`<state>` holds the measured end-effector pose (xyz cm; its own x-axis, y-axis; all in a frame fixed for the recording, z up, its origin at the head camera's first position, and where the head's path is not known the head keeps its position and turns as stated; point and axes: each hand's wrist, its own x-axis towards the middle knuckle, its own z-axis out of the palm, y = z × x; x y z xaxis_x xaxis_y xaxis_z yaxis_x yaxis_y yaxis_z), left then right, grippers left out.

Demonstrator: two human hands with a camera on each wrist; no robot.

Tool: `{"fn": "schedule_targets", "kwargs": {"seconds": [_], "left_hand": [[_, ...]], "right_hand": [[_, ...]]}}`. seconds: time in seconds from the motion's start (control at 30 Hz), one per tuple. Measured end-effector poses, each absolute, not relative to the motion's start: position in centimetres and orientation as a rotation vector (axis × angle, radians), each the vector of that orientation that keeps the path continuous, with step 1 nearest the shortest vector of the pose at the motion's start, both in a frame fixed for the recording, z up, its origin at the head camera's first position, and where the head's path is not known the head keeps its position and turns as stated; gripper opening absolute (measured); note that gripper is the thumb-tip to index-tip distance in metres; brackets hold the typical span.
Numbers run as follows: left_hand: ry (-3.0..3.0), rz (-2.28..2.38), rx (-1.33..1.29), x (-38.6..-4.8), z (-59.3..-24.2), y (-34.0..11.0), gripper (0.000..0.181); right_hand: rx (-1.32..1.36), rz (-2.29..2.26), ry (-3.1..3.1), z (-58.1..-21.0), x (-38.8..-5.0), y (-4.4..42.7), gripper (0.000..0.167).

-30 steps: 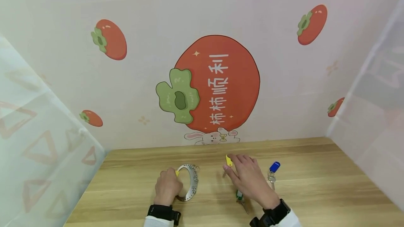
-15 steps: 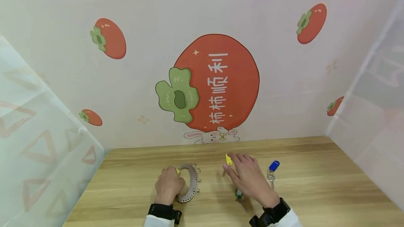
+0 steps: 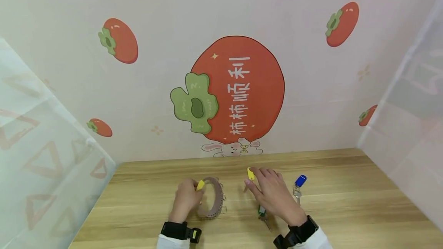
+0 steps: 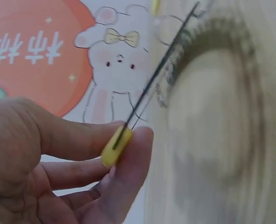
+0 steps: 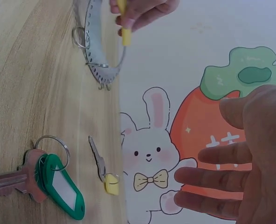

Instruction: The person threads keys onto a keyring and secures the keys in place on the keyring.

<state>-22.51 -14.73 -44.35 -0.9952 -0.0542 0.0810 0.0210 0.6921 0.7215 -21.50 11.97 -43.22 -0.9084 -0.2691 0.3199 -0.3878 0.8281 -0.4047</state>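
Observation:
My left hand (image 3: 187, 198) pinches the yellow grip (image 4: 115, 147) of a large key hoop between thumb and fingers. The hoop's flat metal band (image 3: 218, 199) is tilted up off the table, and small wire rings hang along its holed edge. Over the table's right half hovers my right hand (image 3: 271, 193), its fingers extended and holding nothing in the right wrist view. Just beyond its fingertips lies a key with a yellow tag (image 3: 250, 173). Beneath its wrist side is a key with a green tag (image 5: 63, 191).
A blue-tagged key (image 3: 300, 181) lies right of my right hand. The wooden table (image 3: 145, 187) meets a back wall (image 3: 155, 87) printed with persimmons and a rabbit. White cloth sides (image 3: 52, 156) close in the left and right.
My left hand has turned and shifted slightly right with the hoop, so its yellow grip shows more and the band has swung right. My right hand and the loose keys have stayed put.

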Motion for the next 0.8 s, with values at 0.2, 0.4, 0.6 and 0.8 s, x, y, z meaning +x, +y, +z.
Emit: {"fn": "schedule_targets", "kwargs": {"seconds": [0.2,0.4,0.6,0.8], "left_hand": [[-2.72,-1.294,-0.044,-22.5,-43.7,-14.6,0.024],[-2.576,-1.478,-0.08,-22.3,-42.5,-14.3,0.026],[-2.403,-1.773,-0.091,-21.7,-40.9,-13.8,0.031],[-2.244,-1.936,-0.132,-21.4,-39.9,-13.3,0.032]], "right_hand": [[0.528,0.712,-2.76,-43.5,-21.6,12.0,0.048],[0.523,0.741,-2.761,-43.7,-21.6,12.0,0.045],[0.546,0.848,-2.758,-43.5,-21.7,11.9,0.035],[0.584,1.153,-2.753,-43.1,-21.7,11.8,0.043]]}}
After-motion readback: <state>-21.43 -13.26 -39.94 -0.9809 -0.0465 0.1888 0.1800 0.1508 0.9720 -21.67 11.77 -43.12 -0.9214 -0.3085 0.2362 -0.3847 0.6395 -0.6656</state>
